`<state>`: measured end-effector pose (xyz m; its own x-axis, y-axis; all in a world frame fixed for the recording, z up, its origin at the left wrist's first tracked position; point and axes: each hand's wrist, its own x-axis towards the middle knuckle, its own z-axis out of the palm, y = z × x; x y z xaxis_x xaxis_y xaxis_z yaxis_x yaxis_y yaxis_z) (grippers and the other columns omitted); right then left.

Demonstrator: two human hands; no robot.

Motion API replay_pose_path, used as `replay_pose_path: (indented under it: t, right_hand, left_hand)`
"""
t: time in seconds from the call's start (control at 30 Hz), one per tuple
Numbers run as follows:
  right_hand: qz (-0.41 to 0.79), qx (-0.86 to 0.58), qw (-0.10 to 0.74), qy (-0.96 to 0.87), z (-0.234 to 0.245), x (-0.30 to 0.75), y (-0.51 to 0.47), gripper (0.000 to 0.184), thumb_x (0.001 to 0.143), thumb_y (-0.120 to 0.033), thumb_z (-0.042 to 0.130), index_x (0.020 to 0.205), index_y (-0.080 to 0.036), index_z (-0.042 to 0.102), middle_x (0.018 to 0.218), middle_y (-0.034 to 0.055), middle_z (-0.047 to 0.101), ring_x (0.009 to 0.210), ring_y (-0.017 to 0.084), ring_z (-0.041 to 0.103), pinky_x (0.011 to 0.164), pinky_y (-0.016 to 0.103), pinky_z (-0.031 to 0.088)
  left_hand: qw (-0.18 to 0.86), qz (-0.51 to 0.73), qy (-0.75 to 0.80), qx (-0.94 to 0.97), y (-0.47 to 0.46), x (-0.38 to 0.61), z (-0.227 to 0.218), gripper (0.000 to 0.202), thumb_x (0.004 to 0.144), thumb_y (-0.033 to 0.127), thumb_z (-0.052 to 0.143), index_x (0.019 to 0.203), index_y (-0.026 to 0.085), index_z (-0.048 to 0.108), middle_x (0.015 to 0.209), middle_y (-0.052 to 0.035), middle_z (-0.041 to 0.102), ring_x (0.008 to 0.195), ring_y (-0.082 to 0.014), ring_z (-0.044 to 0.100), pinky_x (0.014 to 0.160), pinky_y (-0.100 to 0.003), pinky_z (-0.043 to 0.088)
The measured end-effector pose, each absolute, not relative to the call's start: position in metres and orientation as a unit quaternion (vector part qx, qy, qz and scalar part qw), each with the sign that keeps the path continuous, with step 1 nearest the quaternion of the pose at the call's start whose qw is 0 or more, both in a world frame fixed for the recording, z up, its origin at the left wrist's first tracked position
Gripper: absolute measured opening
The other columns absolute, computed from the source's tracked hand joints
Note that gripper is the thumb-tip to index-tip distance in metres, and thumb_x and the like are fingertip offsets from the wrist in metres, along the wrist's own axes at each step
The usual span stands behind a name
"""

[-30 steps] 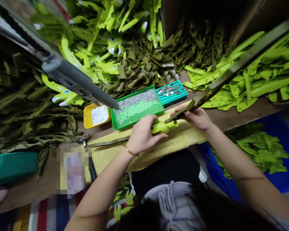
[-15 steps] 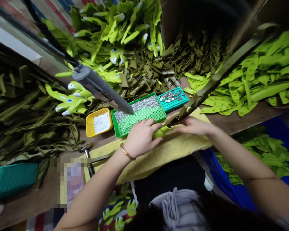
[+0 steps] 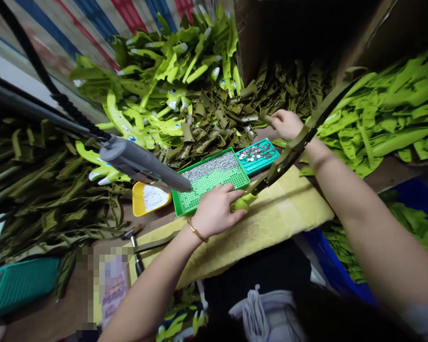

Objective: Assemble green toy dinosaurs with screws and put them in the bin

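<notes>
Two grips show: the left hand point(image 3: 216, 210) clasps a lime-green piece point(image 3: 244, 203), the right hand point(image 3: 288, 125) apparently pinches an olive part point(image 3: 267, 118)

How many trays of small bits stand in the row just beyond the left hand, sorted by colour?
Yellow tray, with white bits: 1
Bright green tray, with silvery bits: 1
Teal tray, with round discs: 1
Total: 3
</notes>
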<state>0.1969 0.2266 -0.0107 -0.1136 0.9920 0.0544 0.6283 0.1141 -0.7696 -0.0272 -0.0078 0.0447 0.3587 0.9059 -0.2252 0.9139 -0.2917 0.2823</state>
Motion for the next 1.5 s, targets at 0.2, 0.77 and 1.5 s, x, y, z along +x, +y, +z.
replay_pose_path:
  t: [0.2,0.77,1.5]
  right_hand:
    - [0.425,-0.560,0.429,-0.567,0.015,0.274,0.142,0.029,0.090,-0.044,0.050,0.102,-0.018,0.058,0.096,0.0093,0.064,0.056,0.005,0.055,0.043,0.025,0.023]
    - [0.236,-0.425,0.248,-0.838,0.010,0.168,0.033,0.040,0.078,-0.026,0.069,0.115,-0.025,0.055,0.108,0.0073,0.053,0.094,0.024,0.059,0.082,0.041,0.052]
    - [0.640,-0.311,0.426,-0.559,-0.043,0.143,0.005,0.044,0.057,-0.049,0.085,0.084,-0.023,0.061,0.086,-0.0001,0.062,0.085,0.018,0.059,0.085,0.039,0.051]
  left_hand:
    - [0.230,0.037,0.558,0.797,0.007,-0.035,0.038,0.045,0.080,0.048,0.064,0.118,0.024,0.069,0.099,-0.0063,0.064,0.091,-0.0252,0.062,0.079,-0.038,0.049]
    - [0.275,0.027,0.559,0.782,0.022,-0.035,0.035,0.052,0.074,0.048,0.068,0.120,0.022,0.069,0.093,-0.0045,0.060,0.086,-0.0229,0.058,0.079,-0.034,0.045]
    - [0.252,0.115,0.528,0.803,-0.021,-0.031,0.048,0.071,0.071,0.047,0.078,0.128,0.018,0.047,0.121,-0.0122,0.062,0.107,-0.0270,0.061,0.088,-0.038,0.049]
